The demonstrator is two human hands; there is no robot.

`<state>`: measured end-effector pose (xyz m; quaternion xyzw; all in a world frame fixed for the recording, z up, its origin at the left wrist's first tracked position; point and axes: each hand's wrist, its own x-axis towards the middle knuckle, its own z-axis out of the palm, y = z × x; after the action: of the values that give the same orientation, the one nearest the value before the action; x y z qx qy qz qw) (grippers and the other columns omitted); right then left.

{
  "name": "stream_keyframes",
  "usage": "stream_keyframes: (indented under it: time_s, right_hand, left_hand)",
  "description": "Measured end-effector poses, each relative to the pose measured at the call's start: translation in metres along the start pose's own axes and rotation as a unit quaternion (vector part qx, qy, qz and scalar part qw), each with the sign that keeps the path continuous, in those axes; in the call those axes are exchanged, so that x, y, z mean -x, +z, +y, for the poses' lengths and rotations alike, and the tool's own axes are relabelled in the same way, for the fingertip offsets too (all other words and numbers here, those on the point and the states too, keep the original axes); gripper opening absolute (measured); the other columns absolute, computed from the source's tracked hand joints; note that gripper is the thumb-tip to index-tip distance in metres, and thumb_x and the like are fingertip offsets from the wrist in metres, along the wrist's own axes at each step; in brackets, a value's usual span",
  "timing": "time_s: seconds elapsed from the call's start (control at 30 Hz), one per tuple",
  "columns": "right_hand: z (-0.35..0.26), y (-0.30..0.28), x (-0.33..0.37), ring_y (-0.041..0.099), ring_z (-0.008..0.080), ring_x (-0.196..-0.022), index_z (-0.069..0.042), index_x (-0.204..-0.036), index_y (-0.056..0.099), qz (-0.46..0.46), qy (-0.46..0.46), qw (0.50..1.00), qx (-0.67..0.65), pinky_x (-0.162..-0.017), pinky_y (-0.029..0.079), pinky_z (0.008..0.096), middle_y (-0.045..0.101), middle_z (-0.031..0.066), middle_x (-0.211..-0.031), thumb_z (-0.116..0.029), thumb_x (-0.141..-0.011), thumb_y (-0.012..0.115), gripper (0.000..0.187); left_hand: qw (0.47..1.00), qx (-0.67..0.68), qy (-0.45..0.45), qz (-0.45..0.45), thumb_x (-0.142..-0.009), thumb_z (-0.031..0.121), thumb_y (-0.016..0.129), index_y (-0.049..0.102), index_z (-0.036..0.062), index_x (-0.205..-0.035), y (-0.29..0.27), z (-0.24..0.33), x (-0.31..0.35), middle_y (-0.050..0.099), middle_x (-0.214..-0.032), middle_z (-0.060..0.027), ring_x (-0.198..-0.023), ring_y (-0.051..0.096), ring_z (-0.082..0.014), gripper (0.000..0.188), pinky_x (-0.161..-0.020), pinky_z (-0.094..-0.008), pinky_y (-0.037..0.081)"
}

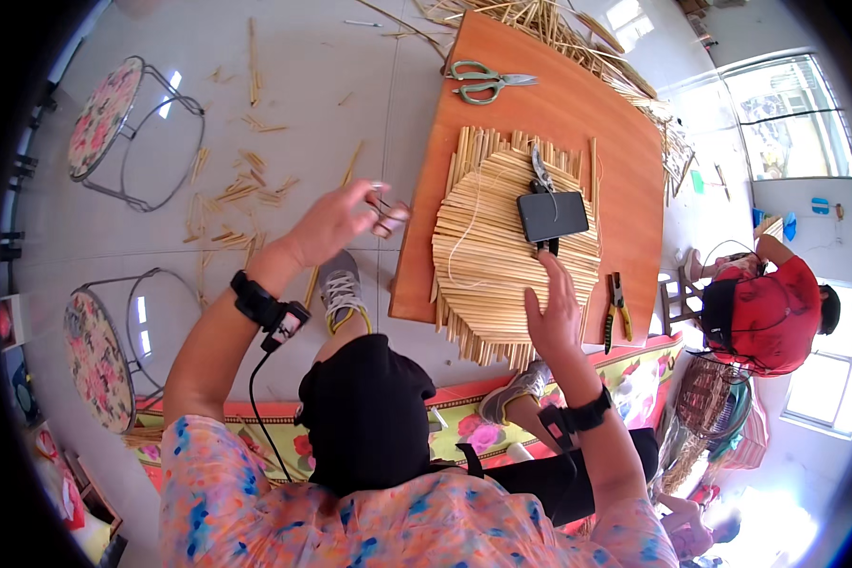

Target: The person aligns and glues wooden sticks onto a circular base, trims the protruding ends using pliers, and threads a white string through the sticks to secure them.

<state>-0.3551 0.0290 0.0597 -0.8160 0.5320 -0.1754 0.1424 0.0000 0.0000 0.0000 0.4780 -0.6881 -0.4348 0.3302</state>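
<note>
The left hand (336,220) is raised clear of the table, its fingers curled narrowly around a small metal tool (381,204) — pinched between thumb and fingertips, the exact kind too blurred to be told. A thin pale thread (456,248) can be seen running in a loop over the straw mat, though whether it reaches that hand cannot be made out. A black strap with a cable is worn on the left wrist.

The right hand (554,308) is laid open and flat, fingers spread and pointed away from the body, pressed on the near right part of the round straw mat (488,256). Nothing is gripped by it. Just beyond its fingertips a black rectangular block (552,215) is rested on the mat, with a dark metal clamp-like tool (541,170) lying partly under it.

The mat is spread on the orange wooden table (577,114), its uncut straw ends sticking out past the rounded edge. Yellow-handled pliers (618,308) are placed on the table just to the right of the mat — green-handled scissors (488,80) at the far end. Loose straw pieces (237,189) are scattered on the floor to the left, near two round floral stools (104,114). A person in a red top (776,312) is seated at the right edge.
</note>
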Motion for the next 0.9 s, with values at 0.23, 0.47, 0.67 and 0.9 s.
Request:
stream_keyframes:
  time_s: [0.23,0.47,0.67,0.9]
  right_hand:
    - [0.021,0.039,-0.112,0.044,0.0369,-0.120,0.003,-0.119,0.046,0.023,-0.069,0.994,0.076,-0.099,0.036,0.0440,0.051,0.0206,-0.122,-0.003,-0.080,0.055,0.040]
    - [0.057,0.050,-0.166,0.027,0.0324,-0.135,-0.005,-0.131,0.042,-0.064,0.012,0.986,0.155,-0.107,0.023,0.0540,0.038,0.0101,-0.141,-0.026,-0.091,0.046,0.045]
    - [0.069,0.068,-0.168,0.020,0.0303,-0.139,-0.007,-0.140,0.034,-0.120,0.037,0.976,0.176,-0.109,0.014,0.0579,0.031,0.0075,-0.147,-0.041,-0.093,0.042,0.059]
    - [0.070,0.079,-0.165,0.023,0.0322,-0.138,-0.007,-0.139,0.035,-0.111,0.019,0.975,0.193,-0.106,0.014,0.0626,0.030,0.0070,-0.148,-0.047,-0.091,0.044,0.064]
  left_hand:
    - [0.955,-0.158,0.224,-0.111,-0.082,0.033,0.055,0.059,-0.0011,-0.088,0.054,0.016,-0.097,0.039,-0.135,-0.0227,-0.125,0.037,-0.0375,0.035,-0.100,-0.0400,0.034]
    - [0.958,-0.181,0.175,-0.139,-0.082,0.051,0.051,0.067,0.0009,-0.076,0.081,0.003,-0.153,0.036,-0.138,-0.0264,-0.132,0.027,-0.0397,0.053,-0.108,-0.0433,0.023]
    - [0.958,-0.192,0.148,-0.151,-0.083,0.048,0.050,0.066,-0.0005,-0.080,0.088,-0.003,-0.157,0.030,-0.141,-0.0287,-0.136,0.020,-0.0404,0.051,-0.110,-0.0444,0.019]
    - [0.957,-0.192,0.160,-0.145,-0.083,0.043,0.053,0.063,-0.0012,-0.082,0.091,-0.014,-0.154,0.026,-0.143,-0.0291,-0.137,0.015,-0.0408,0.046,-0.110,-0.0473,0.019]
